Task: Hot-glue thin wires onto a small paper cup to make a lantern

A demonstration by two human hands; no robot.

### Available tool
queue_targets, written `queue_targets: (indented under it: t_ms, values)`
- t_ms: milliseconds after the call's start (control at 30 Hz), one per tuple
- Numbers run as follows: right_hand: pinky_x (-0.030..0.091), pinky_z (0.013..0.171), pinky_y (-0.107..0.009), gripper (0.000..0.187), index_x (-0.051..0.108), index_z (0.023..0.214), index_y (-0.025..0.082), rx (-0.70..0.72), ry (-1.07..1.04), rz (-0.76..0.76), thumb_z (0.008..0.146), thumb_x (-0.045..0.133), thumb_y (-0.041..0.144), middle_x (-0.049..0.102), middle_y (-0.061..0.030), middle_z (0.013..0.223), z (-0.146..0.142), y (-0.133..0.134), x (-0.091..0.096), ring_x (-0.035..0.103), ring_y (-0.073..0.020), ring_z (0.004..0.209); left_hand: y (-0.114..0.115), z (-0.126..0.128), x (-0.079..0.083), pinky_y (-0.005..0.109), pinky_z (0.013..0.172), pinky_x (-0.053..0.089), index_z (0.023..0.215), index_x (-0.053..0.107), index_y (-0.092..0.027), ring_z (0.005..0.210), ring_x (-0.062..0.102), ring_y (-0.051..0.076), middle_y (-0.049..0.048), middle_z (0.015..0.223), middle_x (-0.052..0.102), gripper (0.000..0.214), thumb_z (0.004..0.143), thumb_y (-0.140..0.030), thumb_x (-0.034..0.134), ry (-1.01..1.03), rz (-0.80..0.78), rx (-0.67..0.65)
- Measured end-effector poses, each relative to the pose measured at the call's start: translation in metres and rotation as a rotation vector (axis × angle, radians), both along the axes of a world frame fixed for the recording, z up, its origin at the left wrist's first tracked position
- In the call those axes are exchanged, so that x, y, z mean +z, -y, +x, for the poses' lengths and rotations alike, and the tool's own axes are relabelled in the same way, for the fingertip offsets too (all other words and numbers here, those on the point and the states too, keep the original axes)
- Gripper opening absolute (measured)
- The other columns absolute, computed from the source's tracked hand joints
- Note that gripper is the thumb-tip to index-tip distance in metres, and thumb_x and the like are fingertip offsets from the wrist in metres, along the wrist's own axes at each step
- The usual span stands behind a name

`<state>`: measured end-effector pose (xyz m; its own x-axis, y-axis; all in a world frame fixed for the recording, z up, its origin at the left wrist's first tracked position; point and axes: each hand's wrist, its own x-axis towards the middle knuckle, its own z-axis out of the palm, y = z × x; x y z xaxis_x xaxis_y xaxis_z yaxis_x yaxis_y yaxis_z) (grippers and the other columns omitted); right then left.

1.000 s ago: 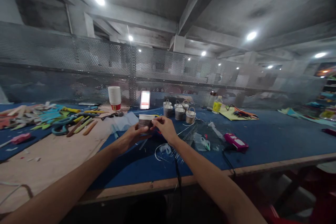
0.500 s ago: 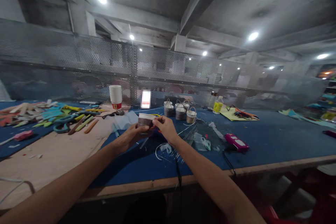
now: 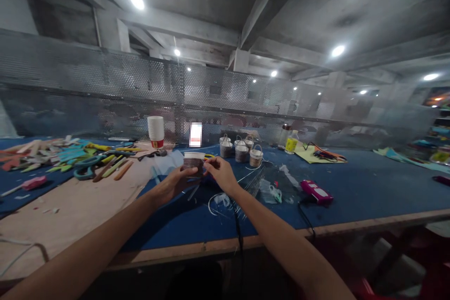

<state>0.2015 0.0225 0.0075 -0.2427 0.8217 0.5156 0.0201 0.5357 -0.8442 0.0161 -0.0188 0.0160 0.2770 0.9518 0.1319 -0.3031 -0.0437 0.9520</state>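
My left hand (image 3: 172,183) wraps round a small paper cup (image 3: 193,161) with a white rim and a brown band, held a little above the blue table (image 3: 351,187). My right hand (image 3: 221,173) is closed in a pinch at the cup's right side, thumb and fingers against its wall; I cannot make out anything thin between the fingertips. Below the hands lie thin white wires (image 3: 221,199) and clear plastic scraps (image 3: 270,190).
Three finished little cup baskets (image 3: 241,147) with handles stand behind the hands. A stack of paper cups (image 3: 155,130), coloured sticks and scissors (image 3: 87,161), a wooden board (image 3: 70,201), a pink tool (image 3: 315,191), a yellow bottle (image 3: 291,142) and a mesh screen (image 3: 105,89) surround the spot.
The view has shifted slightly. Both hands stay on the cup, which has barely moved.
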Motion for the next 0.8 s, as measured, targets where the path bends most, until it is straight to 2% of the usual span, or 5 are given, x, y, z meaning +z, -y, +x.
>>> queue_targets:
  t_ms: [300, 400, 567, 667, 800]
  values:
    - [0.054, 0.093, -0.032, 0.015, 0.07, 0.1, 0.02, -0.086, 0.178, 0.247, 0.096, 0.063, 0.034, 0.076, -0.0034, 0.097, 0.001, 0.014, 0.002, 0.072, -0.019, 0.093, -0.01, -0.008, -0.005, 0.04, 0.095, 0.057, 0.113, 0.079, -0.015, 0.104, 0.075, 0.028, 0.0131, 0.11, 0.083, 0.029, 0.084, -0.022, 0.076, 0.113, -0.041, 0.041]
    - [0.052, 0.096, -0.032, 0.019, 0.07, 0.105, 0.02, -0.227, 0.278, 0.311, 0.101, 0.056, 0.032, 0.073, -0.0068, 0.108, 0.004, 0.012, 0.003, 0.07, -0.0188, 0.1, -0.012, -0.012, -0.005, 0.037, 0.093, 0.058, 0.114, 0.079, -0.014, 0.104, 0.076, 0.027, 0.0129, 0.111, 0.083, 0.029, 0.087, -0.018, 0.071, 0.15, -0.064, 0.053]
    - [0.048, 0.102, -0.04, 0.024, 0.068, 0.118, 0.018, -0.487, 0.838, 0.26, 0.1, 0.056, 0.028, 0.068, -0.0125, 0.123, 0.015, 0.006, 0.001, 0.066, -0.0255, 0.114, -0.013, -0.015, -0.004, 0.036, 0.09, 0.061, 0.111, 0.078, -0.012, 0.099, 0.078, 0.026, 0.0123, 0.11, 0.083, 0.029, 0.085, -0.01, 0.066, 0.233, -0.073, 0.073]
    - [0.048, 0.101, -0.046, 0.032, 0.068, 0.121, 0.014, -0.468, 1.125, 0.19, 0.1, 0.058, 0.036, 0.067, -0.0174, 0.127, 0.019, 0.003, -0.004, 0.064, -0.0315, 0.12, -0.014, -0.015, -0.004, 0.038, 0.087, 0.063, 0.112, 0.077, -0.011, 0.099, 0.079, 0.029, 0.0137, 0.109, 0.083, 0.031, 0.084, -0.009, 0.063, 0.272, -0.051, 0.052]
    - [0.05, 0.097, -0.046, 0.044, 0.067, 0.124, 0.012, -0.412, 1.254, 0.155, 0.103, 0.052, 0.047, 0.071, -0.0202, 0.123, 0.021, 0.002, -0.006, 0.067, -0.0329, 0.117, -0.011, -0.015, 0.0, 0.04, 0.084, 0.063, 0.105, 0.077, -0.01, 0.097, 0.079, 0.031, 0.0153, 0.105, 0.083, 0.026, 0.085, -0.01, 0.061, 0.305, -0.057, 0.023]
